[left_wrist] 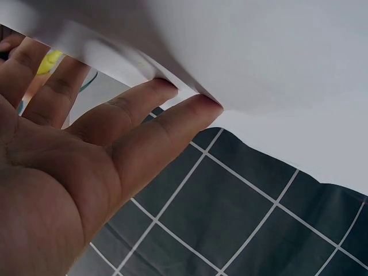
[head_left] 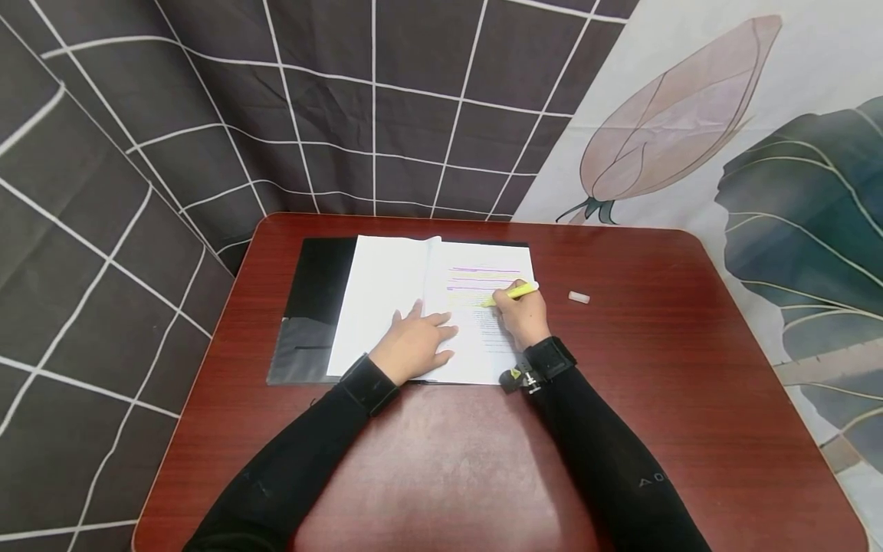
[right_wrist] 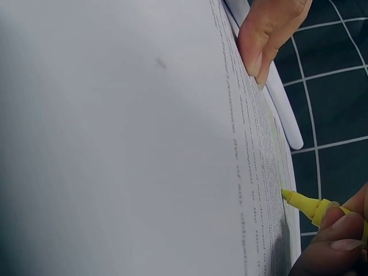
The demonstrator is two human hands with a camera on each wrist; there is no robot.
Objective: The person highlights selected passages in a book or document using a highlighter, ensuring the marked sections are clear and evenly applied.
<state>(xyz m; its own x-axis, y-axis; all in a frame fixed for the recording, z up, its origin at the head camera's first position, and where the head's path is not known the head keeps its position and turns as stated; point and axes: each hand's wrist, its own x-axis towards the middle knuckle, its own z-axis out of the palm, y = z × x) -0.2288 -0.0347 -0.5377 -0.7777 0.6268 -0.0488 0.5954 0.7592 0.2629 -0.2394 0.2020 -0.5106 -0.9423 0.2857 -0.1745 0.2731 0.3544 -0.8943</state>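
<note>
A yellow highlighter (head_left: 522, 290) is pinched in my right hand (head_left: 526, 318), its tip on the printed right page (head_left: 476, 368) of an open booklet. Purple underlines and yellow marks run across the upper lines there. In the right wrist view the bare yellow tip of the highlighter (right_wrist: 305, 204) meets the text. My left hand (head_left: 411, 343) rests with spread fingers near the middle fold, over the lower inner part of the pages. From the left wrist view, the fingertips of that left hand (left_wrist: 92, 138) touch the paper. The left page (head_left: 386, 284) looks blank.
Under the pages lies a black folder (head_left: 324, 276) with a clear pocket at its lower left. A small whitish cap-like piece (head_left: 579, 297) lies right of the booklet on the reddish-brown table (head_left: 655, 345). Gridded dark cloth (head_left: 331, 107) hangs behind and at the left.
</note>
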